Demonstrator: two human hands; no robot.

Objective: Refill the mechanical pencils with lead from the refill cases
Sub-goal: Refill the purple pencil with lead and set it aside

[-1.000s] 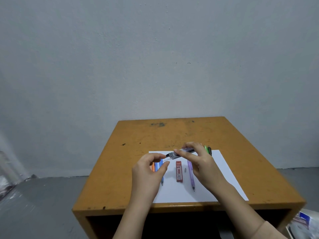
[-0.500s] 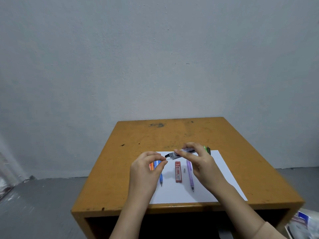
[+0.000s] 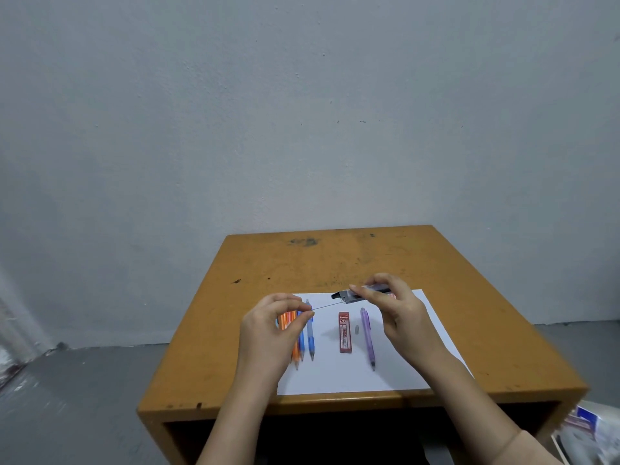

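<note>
The left hand has its fingers curled, thumb and forefinger pressed together on the near end of a thin lead; nothing else is in that pinch. Just below and behind this grip, partly hidden by the hand, orange pencils and blue pencils lie side by side on the paper, tips toward the person. From the pinch the lead runs rightward and slightly up to the black mouth of a clear case, and both are held in the air above the paper. Below the span between the two grips a red case lies flat on the paper, untouched. To its right, below the right-hand grip, are a small grey cap and then a purple pencil, tip toward the person, both apart from either hand. The right hand grips the clear case between thumb and curled fingers, its mouth tilted a little down toward the left hand's pinch. The paper lies on an orange-brown table set against a grey wall.
</note>
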